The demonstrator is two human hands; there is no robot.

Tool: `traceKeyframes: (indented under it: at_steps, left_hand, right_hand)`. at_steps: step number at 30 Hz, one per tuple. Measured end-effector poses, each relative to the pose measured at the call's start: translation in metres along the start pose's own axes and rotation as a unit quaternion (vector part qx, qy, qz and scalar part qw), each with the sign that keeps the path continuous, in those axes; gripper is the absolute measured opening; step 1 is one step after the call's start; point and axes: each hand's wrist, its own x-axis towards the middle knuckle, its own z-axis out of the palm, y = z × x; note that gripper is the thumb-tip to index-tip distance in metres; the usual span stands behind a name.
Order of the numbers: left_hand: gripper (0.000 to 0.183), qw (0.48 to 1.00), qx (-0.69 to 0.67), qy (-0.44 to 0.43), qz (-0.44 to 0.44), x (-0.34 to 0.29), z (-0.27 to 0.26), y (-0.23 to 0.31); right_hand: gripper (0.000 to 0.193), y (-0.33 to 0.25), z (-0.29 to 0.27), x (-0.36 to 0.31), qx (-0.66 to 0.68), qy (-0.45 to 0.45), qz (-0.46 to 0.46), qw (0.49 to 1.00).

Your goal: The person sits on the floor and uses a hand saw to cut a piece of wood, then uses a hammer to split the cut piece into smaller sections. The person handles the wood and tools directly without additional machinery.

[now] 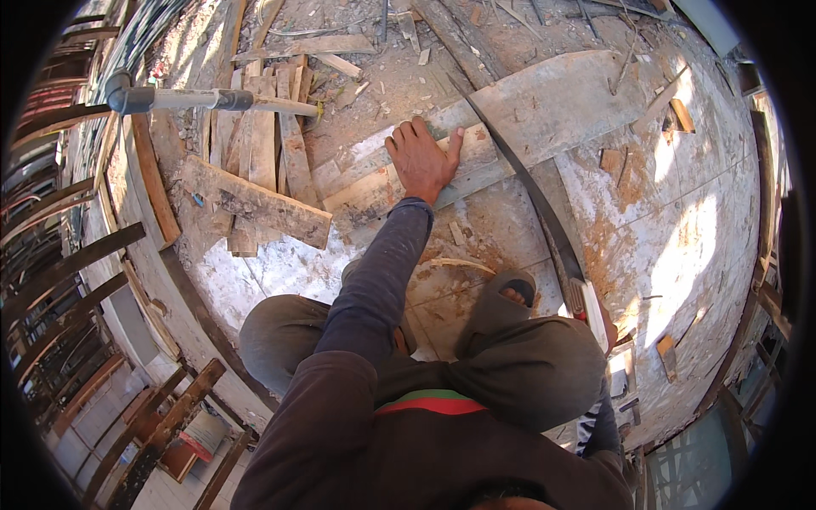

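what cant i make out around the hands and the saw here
- Right hand: head view, mostly hidden by the saw handle.
- Handsaw teeth: head view, too small to make out.
- Left palm: head view, hidden by the back of the left hand, which rests on a wooden plank.

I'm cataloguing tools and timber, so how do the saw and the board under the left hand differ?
The saw has a dark blade tapering to a point; the board is pale, worn wood with a blunt end. The saw is held at its handle by the partly hidden right hand, whereas the board lies under the left hand. The saw slants up toward the left, the board toward the right. Both are long and narrow.
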Motion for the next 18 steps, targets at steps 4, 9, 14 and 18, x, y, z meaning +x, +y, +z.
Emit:
traceKeyframes:
  at_steps: [4, 9, 14, 18]
  left_hand:
    - [0.065, 1.0, 0.004, 0.027, -0.005, 0.002, -0.004, -0.007]
    - [0.063, 1.0, 0.003, 0.015, -0.01, 0.008, -0.02, -0.002]
    - [0.065, 0.999, -0.025, -0.01, -0.028, -0.004, -0.025, 0.003]
    - [0.067, 1.0, -0.018, 0.002, -0.015, -0.006, -0.018, 0.004]
  right_hand:
    - [0.045, 0.009, -0.01, 0.023, -0.067, -0.012, -0.03, 0.997]
    - [0.047, 0.017, 0.035, 0.053, 0.016, 0.025, -0.104, 0.994]
    - [0.049, 0.026, 0.052, 0.049, 0.063, 0.027, -0.123, 0.99]
    - [0.051, 0.0, 0.083, 0.078, 0.104, 0.052, -0.218, 0.969]
